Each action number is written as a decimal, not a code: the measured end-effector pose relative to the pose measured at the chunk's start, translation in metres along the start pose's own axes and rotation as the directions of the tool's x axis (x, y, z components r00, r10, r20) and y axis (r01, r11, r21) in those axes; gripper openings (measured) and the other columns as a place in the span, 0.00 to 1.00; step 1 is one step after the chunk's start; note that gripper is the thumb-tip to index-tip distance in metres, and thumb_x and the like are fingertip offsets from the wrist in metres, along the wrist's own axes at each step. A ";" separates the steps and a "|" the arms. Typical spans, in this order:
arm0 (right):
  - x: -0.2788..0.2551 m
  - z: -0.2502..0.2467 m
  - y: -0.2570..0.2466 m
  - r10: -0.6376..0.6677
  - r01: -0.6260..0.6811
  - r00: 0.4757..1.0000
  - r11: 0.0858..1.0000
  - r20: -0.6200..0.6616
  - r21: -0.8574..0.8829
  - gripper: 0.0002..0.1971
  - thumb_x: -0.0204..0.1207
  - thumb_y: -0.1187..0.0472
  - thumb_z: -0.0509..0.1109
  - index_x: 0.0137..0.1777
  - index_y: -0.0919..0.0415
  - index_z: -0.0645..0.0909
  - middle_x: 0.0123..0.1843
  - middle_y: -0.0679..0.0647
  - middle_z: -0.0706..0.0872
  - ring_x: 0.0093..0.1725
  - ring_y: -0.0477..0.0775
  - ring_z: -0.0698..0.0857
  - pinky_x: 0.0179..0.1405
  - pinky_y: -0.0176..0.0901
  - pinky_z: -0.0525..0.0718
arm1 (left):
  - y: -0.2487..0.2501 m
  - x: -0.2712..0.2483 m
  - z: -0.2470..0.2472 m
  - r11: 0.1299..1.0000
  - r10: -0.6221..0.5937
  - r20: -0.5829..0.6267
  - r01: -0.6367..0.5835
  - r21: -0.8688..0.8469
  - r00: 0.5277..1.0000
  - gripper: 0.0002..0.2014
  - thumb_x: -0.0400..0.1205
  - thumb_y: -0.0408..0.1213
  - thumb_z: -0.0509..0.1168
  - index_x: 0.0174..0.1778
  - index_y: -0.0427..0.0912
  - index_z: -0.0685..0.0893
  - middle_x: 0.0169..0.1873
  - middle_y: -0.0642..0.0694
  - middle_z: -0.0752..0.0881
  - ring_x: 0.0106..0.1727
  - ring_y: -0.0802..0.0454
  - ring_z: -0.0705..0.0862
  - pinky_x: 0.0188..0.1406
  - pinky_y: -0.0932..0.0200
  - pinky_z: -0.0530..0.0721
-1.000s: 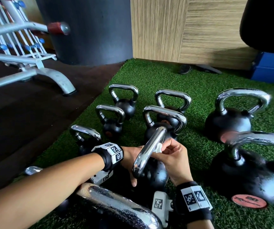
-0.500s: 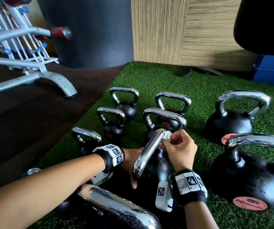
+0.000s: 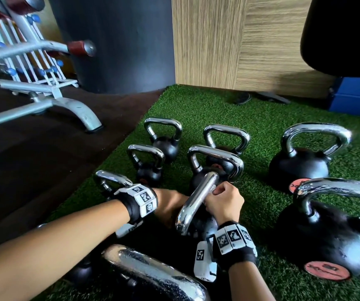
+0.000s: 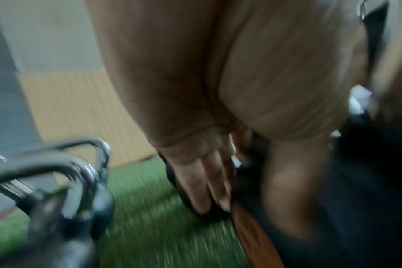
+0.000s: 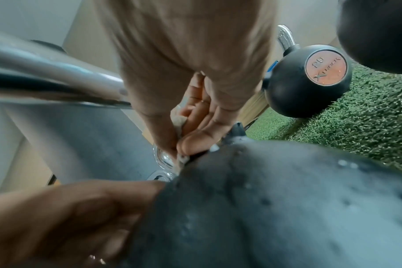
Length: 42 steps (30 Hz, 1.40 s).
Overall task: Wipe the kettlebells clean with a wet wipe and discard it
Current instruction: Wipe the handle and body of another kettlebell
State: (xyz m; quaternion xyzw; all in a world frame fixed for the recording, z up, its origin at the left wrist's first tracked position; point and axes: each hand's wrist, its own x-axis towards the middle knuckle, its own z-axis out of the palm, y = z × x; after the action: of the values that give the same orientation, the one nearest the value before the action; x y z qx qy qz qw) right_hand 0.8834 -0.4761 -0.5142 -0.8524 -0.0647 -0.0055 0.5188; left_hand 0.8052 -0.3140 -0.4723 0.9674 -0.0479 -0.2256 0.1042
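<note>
Bright head view with bowed edges; both wrist views soft, left motion-smeared.

The head camera looks forward and down over both forearms onto green turf [image 3: 250,131]. Each wrist camera looks along its palm at very close range, the left blurred. All three share the kettlebell [image 3: 198,203] between the hands.

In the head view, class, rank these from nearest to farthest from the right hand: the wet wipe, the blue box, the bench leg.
1. Wet wipe: pinched in the right hand, against the tilted kettlebell's handle.
2. Bench leg: far left, on the dark floor.
3. Blue box: far right corner by the wall, about as far off; too close to call.
</note>
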 end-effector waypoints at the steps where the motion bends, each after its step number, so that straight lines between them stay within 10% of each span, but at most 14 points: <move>1: 0.000 -0.001 -0.001 0.008 -0.008 1.000 1.000 0.011 -0.011 0.11 0.60 0.55 0.77 0.34 0.60 0.80 0.30 0.48 0.83 0.35 0.53 0.83 0.25 0.32 0.67 | -0.002 -0.007 -0.010 1.000 -0.027 -0.006 0.027 0.006 1.000 0.16 0.81 0.28 0.69 0.64 0.43 0.83 0.52 0.40 0.91 0.46 0.46 0.87 0.41 0.61 0.78; 4: 0.003 -0.014 -0.002 -0.050 0.052 0.996 0.999 0.079 -0.013 0.19 0.61 0.55 0.83 0.47 0.54 0.79 0.34 0.44 0.82 0.33 0.41 0.80 0.24 0.24 0.68 | 0.004 -0.034 -0.043 0.991 -0.072 -0.205 0.047 -0.123 0.976 0.17 0.88 0.54 0.61 0.71 0.55 0.82 0.60 0.59 0.89 0.55 0.57 0.88 0.58 0.56 0.84; 8: 0.014 -0.039 -0.012 -0.356 0.380 0.903 0.923 0.240 -0.060 0.40 0.64 0.65 0.81 0.75 0.40 0.72 0.33 0.42 0.85 0.29 0.35 0.80 0.30 0.18 0.76 | 0.032 -0.056 -0.054 0.990 -0.111 -0.220 0.089 -0.108 0.969 0.49 0.63 0.86 0.60 0.72 0.56 0.81 0.63 0.59 0.88 0.59 0.61 0.86 0.64 0.55 0.85; 12: 0.018 -0.045 -0.031 -0.470 0.546 0.810 0.823 0.351 -0.159 0.29 0.69 0.68 0.75 0.70 0.47 0.82 0.52 0.48 0.91 0.48 0.45 0.89 0.54 0.31 0.83 | 0.065 -0.053 -0.045 0.995 -0.088 -0.235 0.097 0.028 0.968 0.28 0.63 0.67 0.78 0.45 0.47 0.84 0.36 0.51 0.89 0.34 0.51 0.87 0.33 0.49 0.89; 15: 0.007 -0.048 -0.038 -0.426 0.509 0.842 0.832 0.333 -0.222 0.18 0.70 0.65 0.73 0.59 0.48 0.87 0.49 0.51 0.91 0.49 0.54 0.89 0.53 0.42 0.85 | 0.066 -0.048 -0.048 0.994 -0.108 -0.224 0.113 0.010 0.969 0.22 0.64 0.56 0.81 0.42 0.44 0.84 0.35 0.47 0.89 0.34 0.48 0.88 0.32 0.50 0.89; 22: -0.010 -0.084 -0.051 -0.213 0.366 0.909 0.818 0.357 -0.444 0.10 0.68 0.63 0.71 0.47 0.56 0.90 0.41 0.57 0.90 0.39 0.56 0.86 0.37 0.38 0.81 | 0.046 -0.046 -0.081 0.963 0.124 -0.064 -0.105 0.250 0.990 0.38 0.63 0.51 0.84 0.70 0.63 0.79 0.44 0.62 0.85 0.42 0.61 0.79 0.30 0.69 0.70; 25: -0.026 -0.099 -0.050 -0.147 0.344 0.900 0.816 0.410 -0.464 0.08 0.66 0.58 0.74 0.43 0.59 0.89 0.38 0.56 0.89 0.38 0.54 0.87 0.31 0.37 0.79 | 0.037 -0.041 -0.091 0.890 0.153 -0.019 -0.130 0.438 0.988 0.47 0.64 0.53 0.82 0.78 0.76 0.67 0.57 0.63 0.85 0.51 0.58 0.83 0.36 0.59 0.69; 31: -0.056 -0.109 -0.047 -0.132 0.325 0.900 0.837 0.415 -0.440 0.13 0.64 0.50 0.79 0.42 0.57 0.88 0.38 0.54 0.89 0.41 0.54 0.88 0.35 0.39 0.81 | 0.037 -0.039 -0.085 0.809 0.228 -0.069 -0.149 0.569 0.971 0.43 0.69 0.42 0.78 0.77 0.74 0.67 0.43 0.59 0.76 0.57 0.50 0.86 0.35 0.56 0.68; 38: -0.075 -0.134 -0.055 -0.138 0.274 0.916 0.901 0.377 -0.336 0.16 0.69 0.49 0.78 0.53 0.44 0.76 0.41 0.45 0.86 0.35 0.42 0.84 0.23 0.27 0.73 | 0.012 -0.079 -0.081 0.995 0.089 -0.305 -0.070 0.072 0.948 0.37 0.77 0.25 0.66 0.75 0.70 0.75 0.57 0.62 0.81 0.54 0.58 0.84 0.49 0.53 0.85; 42: -0.104 -0.142 -0.079 -0.201 0.311 0.919 0.897 0.338 -0.313 0.12 0.71 0.53 0.78 0.48 0.48 0.77 0.38 0.42 0.84 0.33 0.37 0.81 0.28 0.22 0.75 | -0.012 -0.124 -0.055 0.937 -0.155 -0.489 -0.030 -0.349 0.858 0.32 0.82 0.22 0.56 0.65 0.68 0.83 0.54 0.65 0.86 0.50 0.63 0.87 0.59 0.52 0.87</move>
State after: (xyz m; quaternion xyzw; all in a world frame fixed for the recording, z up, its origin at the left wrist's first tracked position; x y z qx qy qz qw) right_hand 0.7791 -0.5766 -0.3869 -0.9077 -0.2527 0.0420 0.3325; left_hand 0.7194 -0.2755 -0.3737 0.9600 0.0535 0.0298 0.2732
